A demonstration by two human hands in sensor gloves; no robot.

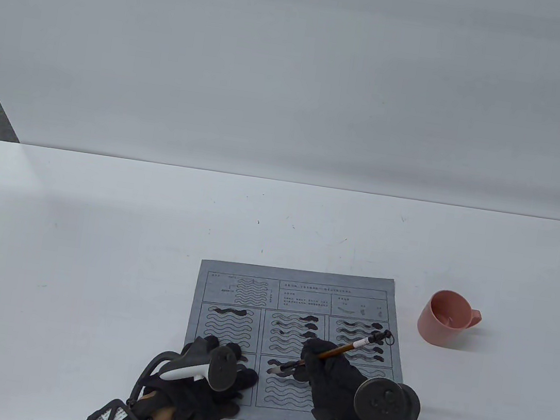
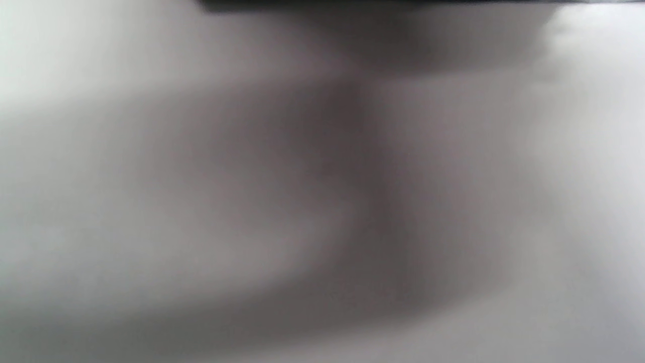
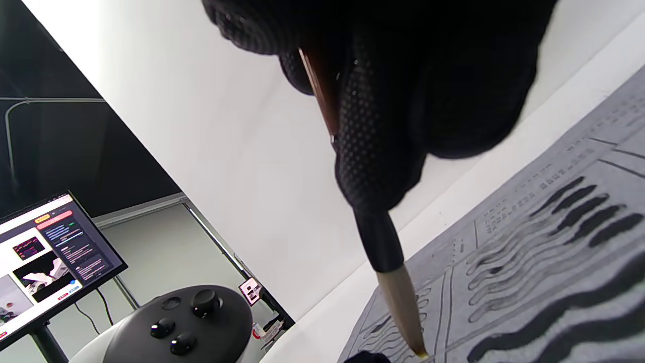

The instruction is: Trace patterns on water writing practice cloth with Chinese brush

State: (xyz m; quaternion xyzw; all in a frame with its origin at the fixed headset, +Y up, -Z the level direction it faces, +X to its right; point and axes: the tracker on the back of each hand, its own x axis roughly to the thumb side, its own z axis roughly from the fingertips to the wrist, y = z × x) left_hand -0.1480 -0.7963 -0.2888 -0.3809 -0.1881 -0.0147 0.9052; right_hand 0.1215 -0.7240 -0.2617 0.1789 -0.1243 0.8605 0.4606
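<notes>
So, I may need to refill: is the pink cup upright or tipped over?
Tipped: the cup lies on its side, mouth facing the camera, handle pointing right.

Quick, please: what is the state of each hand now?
Left hand: open, resting flat on the practice cloth.
Right hand: closed around the brush, its tip on the cloth.
</notes>
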